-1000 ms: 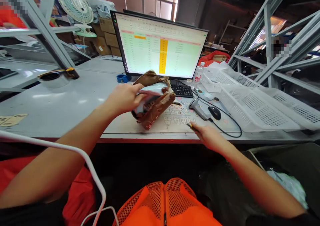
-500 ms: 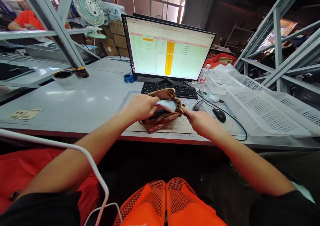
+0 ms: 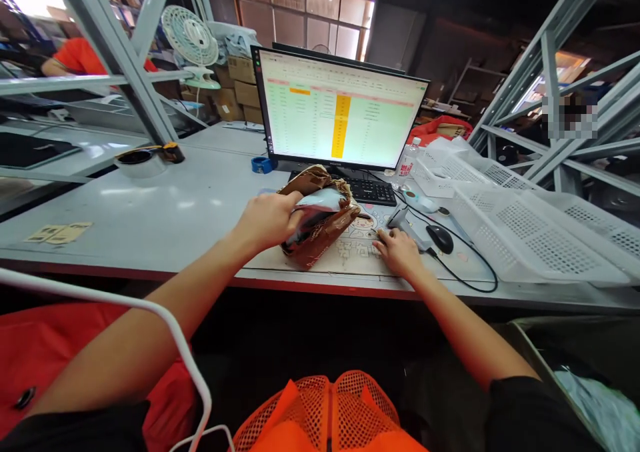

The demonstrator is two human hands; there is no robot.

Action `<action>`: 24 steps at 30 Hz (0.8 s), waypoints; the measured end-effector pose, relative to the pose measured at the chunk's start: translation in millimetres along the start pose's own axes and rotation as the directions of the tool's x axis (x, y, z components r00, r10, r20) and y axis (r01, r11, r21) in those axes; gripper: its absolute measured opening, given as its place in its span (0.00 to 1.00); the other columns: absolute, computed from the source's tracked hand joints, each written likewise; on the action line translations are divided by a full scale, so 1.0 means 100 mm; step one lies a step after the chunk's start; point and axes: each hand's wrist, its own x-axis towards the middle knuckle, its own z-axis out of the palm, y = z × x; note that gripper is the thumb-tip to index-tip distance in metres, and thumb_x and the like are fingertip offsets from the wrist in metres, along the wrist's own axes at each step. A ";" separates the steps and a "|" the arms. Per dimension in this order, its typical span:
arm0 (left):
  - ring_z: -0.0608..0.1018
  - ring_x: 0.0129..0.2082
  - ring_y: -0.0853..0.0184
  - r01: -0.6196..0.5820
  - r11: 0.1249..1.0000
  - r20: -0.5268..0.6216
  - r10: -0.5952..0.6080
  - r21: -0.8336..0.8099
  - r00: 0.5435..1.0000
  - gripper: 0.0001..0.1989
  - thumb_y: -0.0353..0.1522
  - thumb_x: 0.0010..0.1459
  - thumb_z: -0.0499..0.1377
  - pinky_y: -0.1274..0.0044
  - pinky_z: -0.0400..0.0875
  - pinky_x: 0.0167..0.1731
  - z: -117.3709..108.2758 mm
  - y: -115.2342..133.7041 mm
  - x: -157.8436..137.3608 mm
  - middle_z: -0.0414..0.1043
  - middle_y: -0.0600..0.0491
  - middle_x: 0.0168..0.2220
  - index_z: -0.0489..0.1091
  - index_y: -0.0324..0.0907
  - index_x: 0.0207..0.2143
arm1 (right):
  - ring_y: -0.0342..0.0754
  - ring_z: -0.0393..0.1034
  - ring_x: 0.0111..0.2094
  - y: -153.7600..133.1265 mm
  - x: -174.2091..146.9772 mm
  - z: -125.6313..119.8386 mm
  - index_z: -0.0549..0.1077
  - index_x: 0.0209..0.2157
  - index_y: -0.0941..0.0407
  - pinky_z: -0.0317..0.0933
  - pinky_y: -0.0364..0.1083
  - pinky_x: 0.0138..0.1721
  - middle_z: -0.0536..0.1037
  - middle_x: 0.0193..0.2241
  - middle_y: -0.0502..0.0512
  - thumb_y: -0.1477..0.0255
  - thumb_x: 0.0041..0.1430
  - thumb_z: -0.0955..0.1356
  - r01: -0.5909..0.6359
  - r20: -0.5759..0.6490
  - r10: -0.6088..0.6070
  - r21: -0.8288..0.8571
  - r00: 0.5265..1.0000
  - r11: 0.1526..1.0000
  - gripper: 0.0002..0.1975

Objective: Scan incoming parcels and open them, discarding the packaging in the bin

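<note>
A torn brown cardboard package [image 3: 320,242] stands tilted on the desk mat, its top ripped open. Inside shows a pale blue-white plastic packet [image 3: 325,201]. My left hand [image 3: 270,220] is closed on the package's left side, thumb near the packet. My right hand [image 3: 399,251] is apart from the package, low over the mat, with its fingers curled together. Something small and dark may be at its fingertips, too small to make out. Just behind that hand lies a grey-white handheld scanner [image 3: 413,231].
A monitor [image 3: 340,109] and black keyboard [image 3: 373,191] stand behind the package. To the right are a mouse [image 3: 440,238], a cable and white perforated baskets [image 3: 540,239]. Tape rolls, one blue [image 3: 262,165], sit left. A metal frame post [image 3: 145,99] rises at left.
My right hand has let go of the package's right edge and moved right and down to the mat by the scanner. The package now leans more upright, still in my left hand.
</note>
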 end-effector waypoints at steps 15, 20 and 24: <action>0.84 0.42 0.43 0.125 0.992 -0.025 -0.125 -0.012 0.992 0.20 0.38 0.70 0.47 0.63 0.74 0.38 0.00 0.43 -0.20 0.82 0.34 0.43 0.73 0.38 0.51 | 0.51 0.67 0.31 -1.07 0.47 -0.14 0.68 0.28 0.52 0.57 0.48 0.37 0.76 0.29 0.53 0.67 0.61 0.68 -0.047 -0.287 0.254 0.573 0.924 0.818 0.08; 0.83 0.38 0.48 0.242 0.959 -0.115 -0.260 -0.149 0.959 0.21 0.43 0.71 0.47 0.66 0.71 0.36 -0.08 0.13 -0.30 0.81 0.39 0.37 0.73 0.39 0.47 | 0.47 0.58 0.27 -0.66 0.59 0.06 0.62 0.23 0.51 0.53 0.47 0.33 0.67 0.22 0.48 0.69 0.57 0.68 -0.135 -0.242 0.463 0.754 0.852 0.642 0.11; 0.78 0.33 0.58 0.260 0.820 -0.246 -0.429 -0.510 0.869 0.21 0.49 0.67 0.49 0.72 0.69 0.34 -0.06 -0.33 -0.48 0.75 0.50 0.28 0.71 0.42 0.37 | 0.44 0.54 0.25 -0.24 0.64 0.18 0.61 0.21 0.51 0.51 0.47 0.29 0.62 0.18 0.47 0.69 0.56 0.68 -0.140 -0.173 0.496 0.835 0.851 0.531 0.14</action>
